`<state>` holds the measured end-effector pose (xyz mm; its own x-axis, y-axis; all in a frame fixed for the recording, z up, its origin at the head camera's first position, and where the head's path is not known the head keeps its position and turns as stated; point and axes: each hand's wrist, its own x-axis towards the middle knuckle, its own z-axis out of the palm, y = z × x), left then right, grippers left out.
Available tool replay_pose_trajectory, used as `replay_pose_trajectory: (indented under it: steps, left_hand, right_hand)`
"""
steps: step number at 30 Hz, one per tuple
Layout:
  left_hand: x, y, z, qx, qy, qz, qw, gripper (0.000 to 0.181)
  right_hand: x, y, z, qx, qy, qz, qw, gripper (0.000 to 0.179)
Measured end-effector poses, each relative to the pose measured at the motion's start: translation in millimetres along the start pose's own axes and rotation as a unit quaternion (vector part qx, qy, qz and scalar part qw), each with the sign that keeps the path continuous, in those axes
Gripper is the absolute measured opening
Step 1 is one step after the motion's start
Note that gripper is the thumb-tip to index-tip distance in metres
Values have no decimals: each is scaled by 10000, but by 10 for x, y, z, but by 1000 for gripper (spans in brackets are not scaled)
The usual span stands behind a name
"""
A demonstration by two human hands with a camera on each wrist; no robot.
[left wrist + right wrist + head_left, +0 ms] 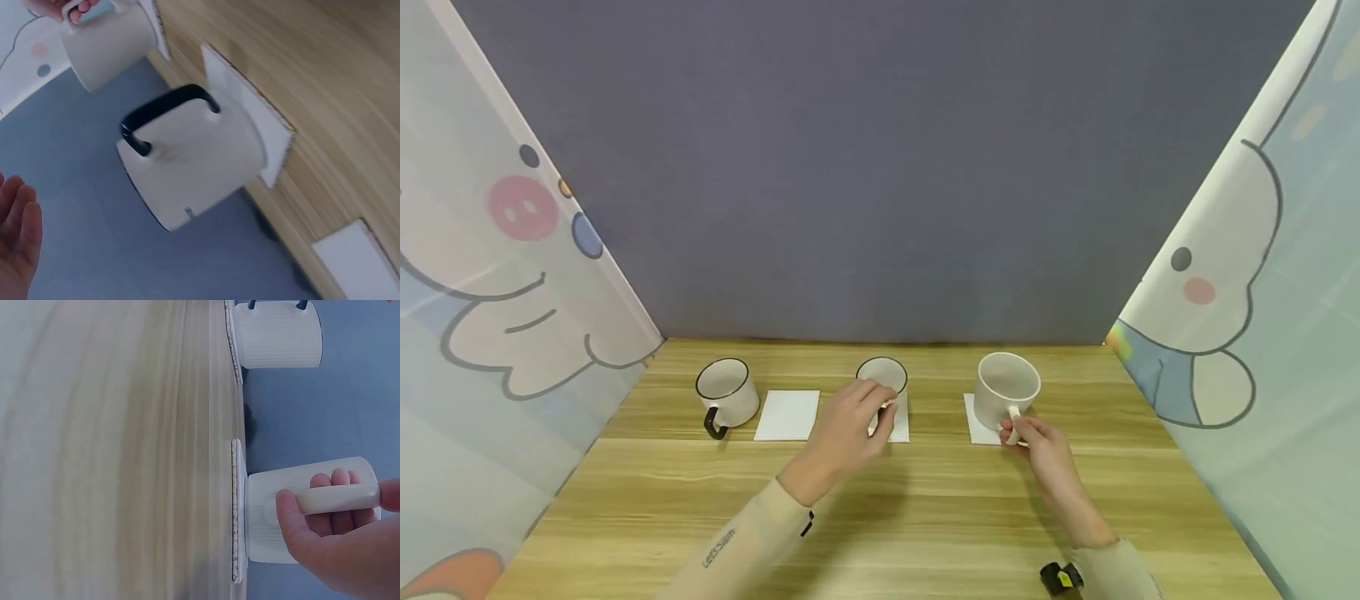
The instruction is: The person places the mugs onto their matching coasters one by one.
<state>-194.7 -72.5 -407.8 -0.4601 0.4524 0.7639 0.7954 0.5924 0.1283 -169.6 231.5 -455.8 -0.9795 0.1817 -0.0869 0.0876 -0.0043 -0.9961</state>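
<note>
A plain white mug (1004, 392) stands on the right-hand white square coaster (982, 430). My right hand (1049, 458) grips its handle (337, 499), fingers curled round it. A white mug with a dark rim and black handle (194, 162) sits on the middle coaster (240, 106). My left hand (850, 425) is above and in front of that mug, overlapping it in the head view. In the left wrist view the left fingers (25, 234) are loosely bent and apart from the mug, holding nothing.
At the left, another dark-rimmed mug (735, 402) with a black handle stands directly on the wooden table (925, 517). Beside it lies a bare white coaster (787, 415). A grey panel (880, 183) rises behind the table, with printed curtains (1217, 333) at both sides.
</note>
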Motion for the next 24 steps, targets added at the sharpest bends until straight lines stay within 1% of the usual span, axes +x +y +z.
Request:
replay_pose_trajectory:
  steps: [1, 4, 8, 10, 14, 18, 21, 24]
  left_hand:
    - [-22, -16, -11, 29, 21, -27, 10000, 7]
    - [-86, -64, -25, 4, 210, -34, 9998, 7]
    - [-167, -144, -36, -39, 594, 13, 9982, 9]
    - [-209, -189, -45, -36, 737, -34, 9973, 10]
    - [-275, -283, -75, -67, 964, -31, 9953, 11]
    - [-316, -370, -121, -188, 1053, 24, 9943, 7]
    - [-350, -425, -161, -227, 1029, -46, 9944, 7]
    - [-397, -474, -196, -235, 1115, -130, 9934, 9]
  right_hand:
    - [-2, -1, -3, -28, -7, 2, 10000, 34]
    - [-4, -3, -9, -75, -27, 0, 10000, 34]
    - [4, 2, -19, -120, -87, 20, 9999, 35]
    - [9, 7, -25, -143, -110, 51, 9998, 36]
    - [19, 13, -30, -163, -160, 95, 9997, 36]
    - [16, 8, -27, -115, -145, 23, 9998, 35]
    - [12, 9, -27, -113, -130, -55, 9998, 35]
    - [10, 11, -31, -94, -145, -81, 9998, 35]
